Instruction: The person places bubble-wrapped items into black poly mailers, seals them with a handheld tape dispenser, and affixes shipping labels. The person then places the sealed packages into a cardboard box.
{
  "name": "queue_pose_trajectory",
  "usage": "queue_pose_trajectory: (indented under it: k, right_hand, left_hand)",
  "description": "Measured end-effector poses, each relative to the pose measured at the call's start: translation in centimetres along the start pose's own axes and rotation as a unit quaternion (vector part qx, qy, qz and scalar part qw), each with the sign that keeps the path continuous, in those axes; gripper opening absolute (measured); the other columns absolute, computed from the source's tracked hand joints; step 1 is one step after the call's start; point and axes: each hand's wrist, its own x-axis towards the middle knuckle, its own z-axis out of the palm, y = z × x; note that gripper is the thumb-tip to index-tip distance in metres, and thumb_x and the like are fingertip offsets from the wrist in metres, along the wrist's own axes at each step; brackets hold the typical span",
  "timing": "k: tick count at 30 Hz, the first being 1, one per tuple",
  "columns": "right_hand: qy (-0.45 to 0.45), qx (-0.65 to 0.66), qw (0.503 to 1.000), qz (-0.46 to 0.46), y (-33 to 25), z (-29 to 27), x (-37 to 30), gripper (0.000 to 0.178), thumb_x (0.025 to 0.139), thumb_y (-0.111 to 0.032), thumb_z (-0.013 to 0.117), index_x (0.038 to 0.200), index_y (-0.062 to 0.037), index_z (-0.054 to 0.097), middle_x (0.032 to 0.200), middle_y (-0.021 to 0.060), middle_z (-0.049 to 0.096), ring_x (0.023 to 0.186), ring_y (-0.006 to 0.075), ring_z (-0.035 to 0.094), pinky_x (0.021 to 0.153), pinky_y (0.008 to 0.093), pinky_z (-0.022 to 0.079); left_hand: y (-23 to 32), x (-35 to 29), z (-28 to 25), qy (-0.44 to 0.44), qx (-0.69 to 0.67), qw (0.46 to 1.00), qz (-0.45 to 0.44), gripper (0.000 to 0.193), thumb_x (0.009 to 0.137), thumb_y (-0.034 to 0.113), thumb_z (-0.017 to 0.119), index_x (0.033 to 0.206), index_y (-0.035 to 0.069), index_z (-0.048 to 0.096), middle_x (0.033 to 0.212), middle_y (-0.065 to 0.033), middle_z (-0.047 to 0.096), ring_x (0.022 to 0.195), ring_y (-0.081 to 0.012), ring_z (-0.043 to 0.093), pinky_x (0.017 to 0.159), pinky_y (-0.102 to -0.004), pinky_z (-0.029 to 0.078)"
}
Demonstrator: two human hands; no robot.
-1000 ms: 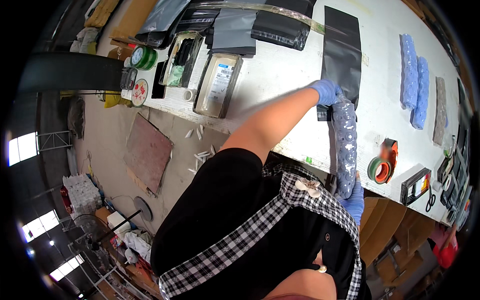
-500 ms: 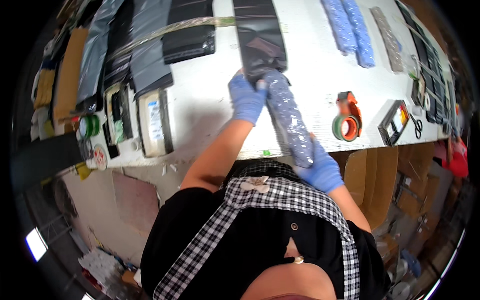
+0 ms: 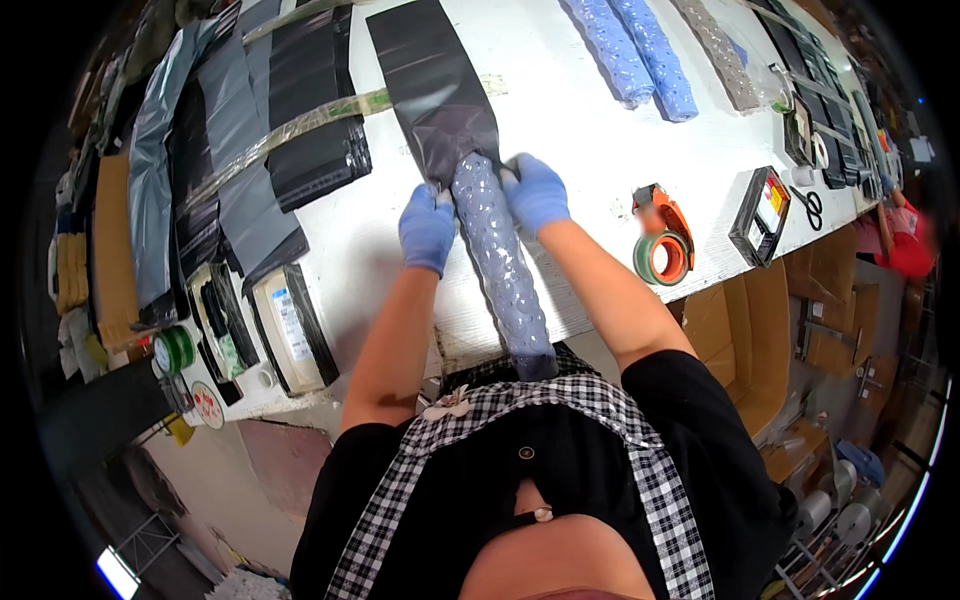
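A long roll in bluish bubble wrap lies between my forearms, its near end against my checked apron. Its far end sits in the mouth of a black plastic mailing bag, which stretches away over the white table. My left hand, in a blue glove, is closed on the left edge of the bag's mouth. On the opposite edge, my right hand, gloved the same way, pinches the plastic. Both hands are beside the roll, near its far end.
An orange tape dispenser, a black box and black scissors lie to the right. Blue bubble-wrapped rolls rest at the far right. Stacked black bags and a cream tray are at left. A cardboard box stands below the table's edge.
My right hand has left the roll's near end and now grips the bag's mouth. The roll's far end has gone into the bag; its near end now meets my apron.
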Motion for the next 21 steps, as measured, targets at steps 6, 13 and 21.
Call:
queue_pose_trajectory:
  k: [6,13,21]
  right_hand:
    - [-0.104,0.017,0.994,-0.022,7.5,-3.3,-18.0,0.021,0.094,-0.027,0.054,0.097,-0.0073,0.062,0.089,0.0194,0.065,0.085,0.0375,0.064,0.079,0.0453,0.05]
    - [0.22,-0.115,0.968,0.02,12.7,-18.2,-16.8,0.022,0.089,-0.029,0.062,0.097,-0.0091,0.065,0.095,0.0137,0.065,0.092,0.0325,0.062,0.083,0.043,0.05]
    - [0.013,-0.397,0.9,0.178,30.2,-35.3,-9.2,0.024,0.084,-0.032,0.062,0.094,-0.0138,0.073,0.096,0.0118,0.068,0.09,0.0307,0.067,0.081,0.0421,0.053]
  left_hand:
    - [-0.6,-13.5,-1.9,-0.234,0.161,0.952,0.113,0.032,0.092,0.024,0.06,0.114,0.002,0.056,0.096,-0.0227,0.066,0.084,-0.0352,0.065,0.078,-0.0441,0.051]
    - [5.3,-15.4,1.2,-0.159,-0.059,0.985,0.024,0.086,0.084,0.008,0.068,0.152,0.0,0.015,0.131,-0.0196,0.05,0.113,-0.0241,0.055,0.093,-0.0344,0.049]
    - [6.1,-12.0,7.8,-0.07,-0.235,0.968,-0.06,0.049,0.08,0.009,0.075,0.122,0.002,0.05,0.103,-0.0095,0.062,0.089,-0.0194,0.061,0.08,-0.0326,0.054]
